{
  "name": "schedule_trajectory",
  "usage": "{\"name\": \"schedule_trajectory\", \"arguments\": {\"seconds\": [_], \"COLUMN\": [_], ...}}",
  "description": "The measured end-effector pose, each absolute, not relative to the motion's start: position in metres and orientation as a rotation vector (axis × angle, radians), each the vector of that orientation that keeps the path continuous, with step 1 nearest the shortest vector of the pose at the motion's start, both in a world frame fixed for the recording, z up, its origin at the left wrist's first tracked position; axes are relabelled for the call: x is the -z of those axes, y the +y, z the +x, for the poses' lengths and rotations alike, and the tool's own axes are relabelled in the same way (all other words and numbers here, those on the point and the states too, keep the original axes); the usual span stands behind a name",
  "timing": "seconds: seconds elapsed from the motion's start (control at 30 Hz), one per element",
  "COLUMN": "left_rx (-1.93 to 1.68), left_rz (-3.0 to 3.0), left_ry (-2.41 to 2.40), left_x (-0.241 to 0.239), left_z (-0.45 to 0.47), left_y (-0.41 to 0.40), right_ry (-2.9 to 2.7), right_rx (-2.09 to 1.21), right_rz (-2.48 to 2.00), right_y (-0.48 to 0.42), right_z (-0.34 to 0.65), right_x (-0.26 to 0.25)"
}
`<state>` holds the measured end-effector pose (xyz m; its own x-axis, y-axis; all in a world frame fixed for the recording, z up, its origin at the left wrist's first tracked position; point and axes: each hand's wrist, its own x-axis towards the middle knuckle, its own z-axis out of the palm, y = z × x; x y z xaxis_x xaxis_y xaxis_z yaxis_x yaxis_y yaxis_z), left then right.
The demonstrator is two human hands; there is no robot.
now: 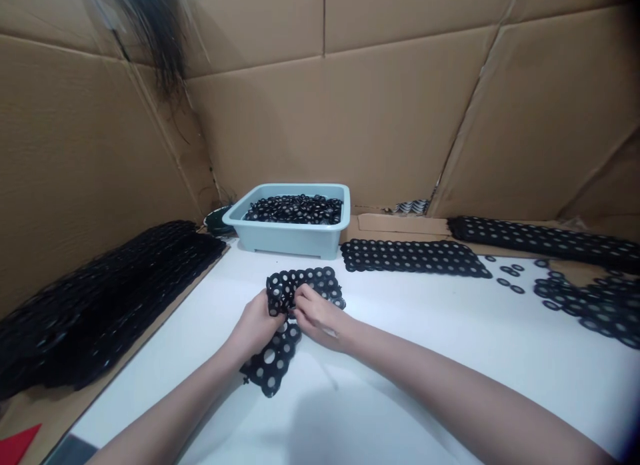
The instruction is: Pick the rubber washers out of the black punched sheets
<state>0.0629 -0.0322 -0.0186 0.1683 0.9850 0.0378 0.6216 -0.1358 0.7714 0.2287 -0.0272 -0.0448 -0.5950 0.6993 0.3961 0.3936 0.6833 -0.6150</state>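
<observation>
A black mesh panel of joined rings is held up off the white tabletop, folded, one part hanging below my hands and another reaching back to the right. My left hand is closed around its left edge, thumb on the near side. The fingers of my right hand are pinched together at the middle of the panel, close beside the left thumb. Whether a small ring or a thread sits between those fingertips is hidden. Behind the hands stands a light blue basin filled with loose black rings.
A finished-looking ring strip lies right of the basin. Loose rings and a ring piece are farther right, below another long strip. At left, black stacked material lies by the cardboard wall. Black strands hang upper left.
</observation>
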Motion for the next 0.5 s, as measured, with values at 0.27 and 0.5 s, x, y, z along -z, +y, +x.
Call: {"name": "schedule_trajectory", "arguments": {"seconds": [0.27, 0.5], "left_rx": [-0.615, -0.579], "left_rz": [1.663, 1.554], "left_ry": [1.429, 1.408], "left_x": [0.004, 0.004], "left_z": [0.054, 0.049], "left_y": [-0.021, -0.02], "right_ry": [-1.772, -1.431], "right_rx": [-1.268, -1.518], "right_rz": [-0.932, -0.867], "right_y": [-0.01, -0.004], "right_z": [0.238, 0.234], "right_x": [0.047, 0.05]}}
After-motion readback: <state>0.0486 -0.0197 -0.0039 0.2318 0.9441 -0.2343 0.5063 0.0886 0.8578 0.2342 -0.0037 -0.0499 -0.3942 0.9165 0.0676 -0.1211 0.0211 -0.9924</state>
